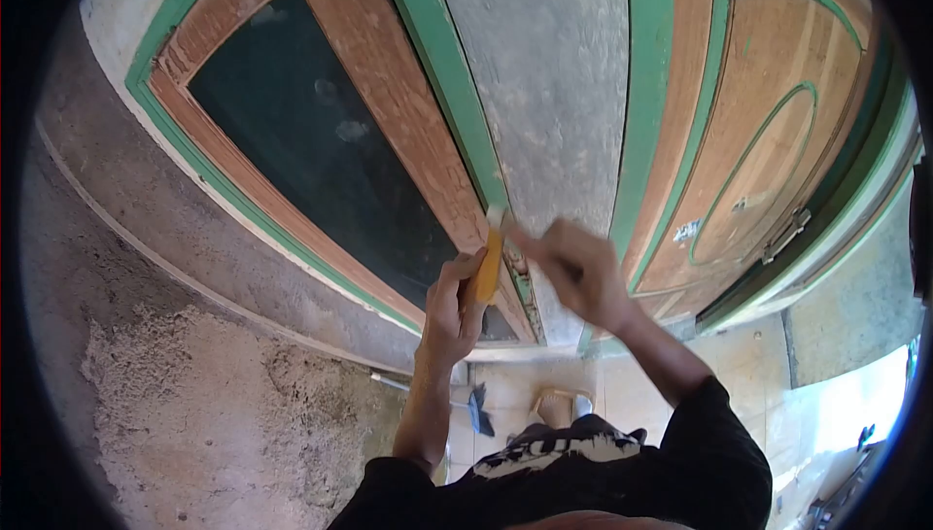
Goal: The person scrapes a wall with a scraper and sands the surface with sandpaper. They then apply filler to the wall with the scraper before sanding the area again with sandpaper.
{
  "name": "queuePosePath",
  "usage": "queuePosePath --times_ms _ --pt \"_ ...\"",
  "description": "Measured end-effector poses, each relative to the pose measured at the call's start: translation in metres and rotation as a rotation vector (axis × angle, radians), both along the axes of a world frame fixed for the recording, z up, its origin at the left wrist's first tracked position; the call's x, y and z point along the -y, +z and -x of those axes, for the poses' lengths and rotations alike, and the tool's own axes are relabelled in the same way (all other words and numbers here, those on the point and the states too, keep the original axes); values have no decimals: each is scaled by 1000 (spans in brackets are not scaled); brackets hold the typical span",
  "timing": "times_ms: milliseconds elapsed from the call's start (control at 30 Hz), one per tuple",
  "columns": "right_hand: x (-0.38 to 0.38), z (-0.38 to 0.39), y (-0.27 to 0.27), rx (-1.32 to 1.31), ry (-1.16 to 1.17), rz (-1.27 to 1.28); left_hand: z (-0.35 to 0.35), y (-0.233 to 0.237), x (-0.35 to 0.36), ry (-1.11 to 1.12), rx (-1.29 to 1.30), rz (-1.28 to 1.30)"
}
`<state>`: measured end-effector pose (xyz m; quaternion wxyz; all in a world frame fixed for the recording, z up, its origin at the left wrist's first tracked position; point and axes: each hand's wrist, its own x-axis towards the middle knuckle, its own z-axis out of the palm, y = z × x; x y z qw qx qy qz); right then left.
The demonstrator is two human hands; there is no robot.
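Note:
My left hand (451, 311) is wrapped around the yellow handle of a scraper (490, 268), with its pale blade (496, 214) pointing up. That blade overlaps the green-painted frame post (457, 127) beside the window. My right hand (580, 273) is curled and somewhat blurred, its fingertips right by the blade; what they hold, if anything, I cannot make out. Just left of the blade runs the bare brown wood frame (374, 54) around a dark glass pane (301, 122). Below it, the post shows patches of worn green paint.
A grey wall strip (554, 83) separates the window from a wooden door panel (768, 132) with green trim and a metal latch (785, 237). Rough plaster (214, 413) covers the lower left wall. Below are a tiled floor (622, 384), a dark brush-like object (480, 410) and my feet (559, 408).

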<state>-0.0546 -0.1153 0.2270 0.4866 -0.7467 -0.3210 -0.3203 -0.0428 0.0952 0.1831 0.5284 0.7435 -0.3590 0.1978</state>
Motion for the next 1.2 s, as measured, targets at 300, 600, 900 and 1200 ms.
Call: queuePosePath --times_ms 300,600,900,1200 --pt "-9 21 13 23 220 -51 -8 -1 1 -13 20 50" --pt "3 -17 -16 120 -11 43 2 -3 -2 -35 -75 71" --pt "24 -18 -21 -932 627 -885 9 6 15 -149 -180 284" --pt "6 10 -13 -983 715 -1033 0 17 40 -152 -526 603"
